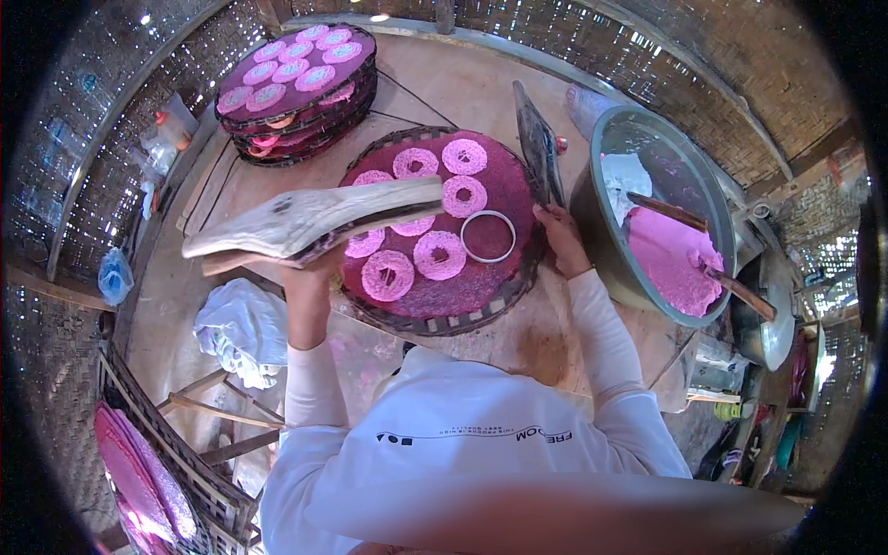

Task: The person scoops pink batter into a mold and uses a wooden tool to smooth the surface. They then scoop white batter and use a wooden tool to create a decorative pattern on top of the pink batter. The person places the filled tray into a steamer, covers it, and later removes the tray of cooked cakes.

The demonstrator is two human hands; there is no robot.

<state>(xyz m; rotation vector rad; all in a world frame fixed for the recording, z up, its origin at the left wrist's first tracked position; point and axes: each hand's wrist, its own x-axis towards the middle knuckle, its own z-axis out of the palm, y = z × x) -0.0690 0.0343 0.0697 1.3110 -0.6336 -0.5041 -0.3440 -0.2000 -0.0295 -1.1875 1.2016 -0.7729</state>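
My left hand (313, 270) is closed under a pale, worn wooden press (310, 217) made of two long pieces, which hangs over the left side of a round woven tray (444, 324). My right hand (562, 239) is closed at the lower end of a dark, flat wooden board (536, 139), beside the tray's right rim. A deep pink sheet covers the tray. Several pink rings of squiggly dough strands (439, 254) lie on it, some partly hidden behind the press. Right of them rests a thin white ring (488, 261).
At right stands a large basin (592, 208) with pink dough (671, 259), wooden sticks and a white cloth or bag. Stacked trays (305, 139) bearing more dough rings sit at the far left. A white cloth bundle (242, 324) and a basket of pink sheets (143, 472) are nearer left.
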